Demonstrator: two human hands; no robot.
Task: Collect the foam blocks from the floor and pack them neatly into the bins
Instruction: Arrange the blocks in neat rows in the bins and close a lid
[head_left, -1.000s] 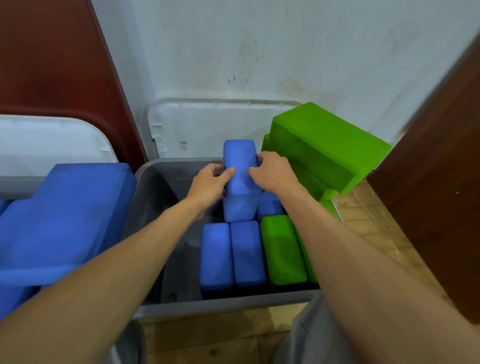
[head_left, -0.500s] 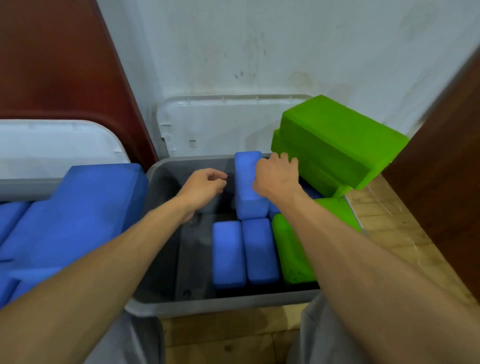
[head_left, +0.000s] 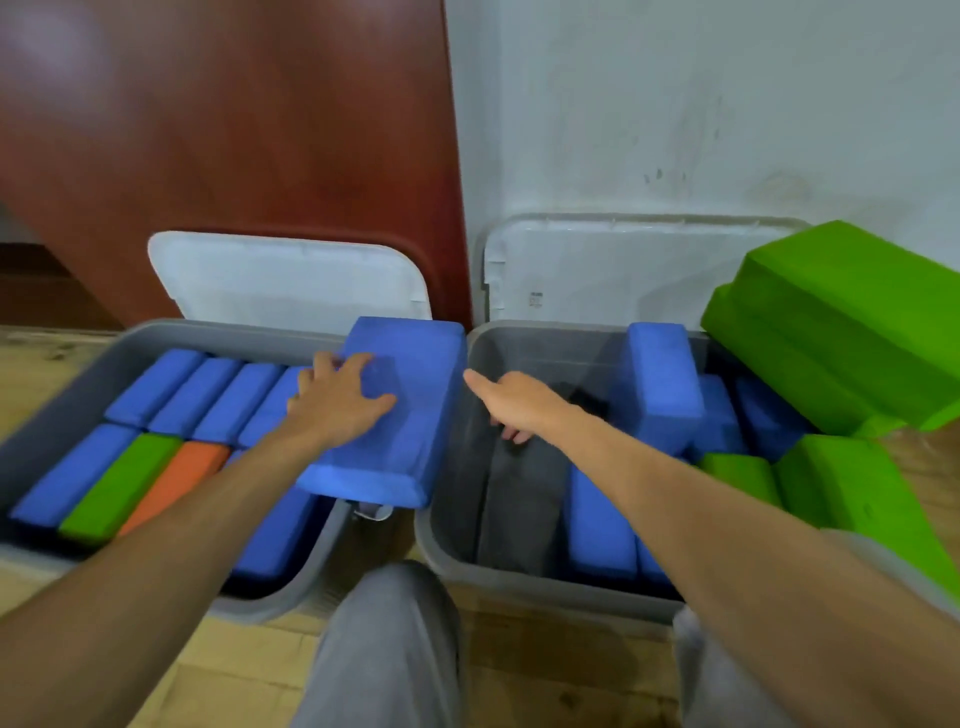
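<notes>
Two grey bins stand side by side on the wooden floor. The left bin (head_left: 171, 332) is packed with blue, green and orange foam blocks. A large blue block (head_left: 410, 436) lies across its right rim, and my left hand (head_left: 337, 400) rests flat on top of it, fingers spread. The right bin (head_left: 519, 582) holds blue blocks and green ones along its right half, with one blue block (head_left: 660, 384) standing upright. My right hand (head_left: 511, 402) hovers over the bare left part of that bin, forefinger extended, holding nothing.
Big green blocks (head_left: 841, 322) are stacked over the right bin's far right corner. White lids (head_left: 291, 280) lean behind both bins against a red-brown panel (head_left: 234, 130) and a white wall. My grey-trousered knees are at the bottom.
Both hands have let go of the upright blue block in the right bin. My left hand moved left onto the large blue block; the view swung left, showing the left bin.
</notes>
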